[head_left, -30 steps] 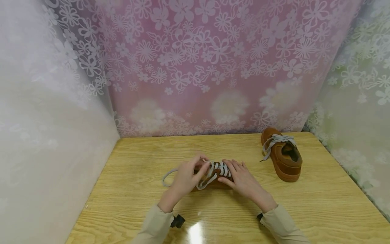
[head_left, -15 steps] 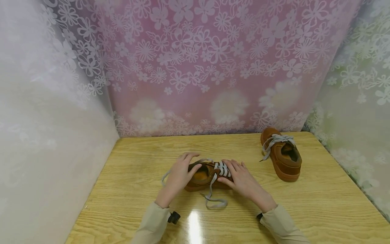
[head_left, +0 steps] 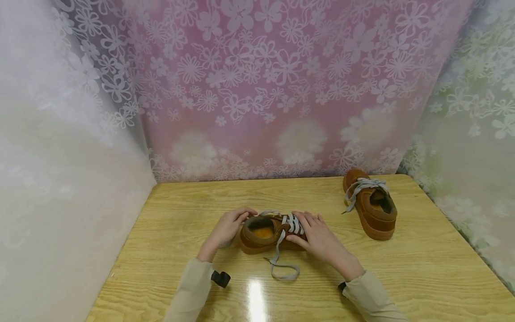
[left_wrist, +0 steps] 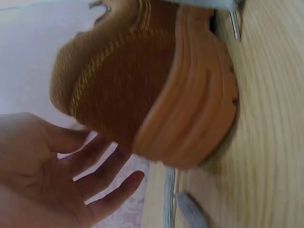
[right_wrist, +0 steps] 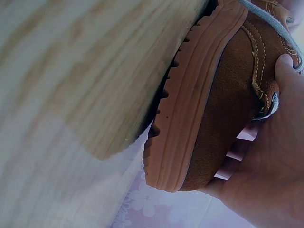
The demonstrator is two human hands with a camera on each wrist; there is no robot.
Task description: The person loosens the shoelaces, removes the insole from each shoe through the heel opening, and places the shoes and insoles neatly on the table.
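A brown lace-up shoe (head_left: 250,246) sits on the table in the middle of the head view, its heel toward the left. My right hand (head_left: 323,237) lies over its toe, thumb on the near side and fingers across the top; the right wrist view shows them around the upper (right_wrist: 221,99). At the heel, my left hand (head_left: 226,229) has loosely bent fingers; in the left wrist view its thumb (left_wrist: 69,141) is right by the heel counter (left_wrist: 126,83). One loose grey shoelace (head_left: 286,273) trails on the near side. Another lace end (head_left: 269,212) lies along the far side.
A second brown shoe (head_left: 377,217) with grey laces (head_left: 368,183) stands at the back right of the wooden table (head_left: 181,197). Flowered curtains (head_left: 257,89) hang behind and at both sides. A black strap piece (head_left: 221,279) shows at my left wrist.
My left hand has let the near lace fall onto the table and moved left, from over the shoe opening to beside the heel. The right hand stays on the toe.
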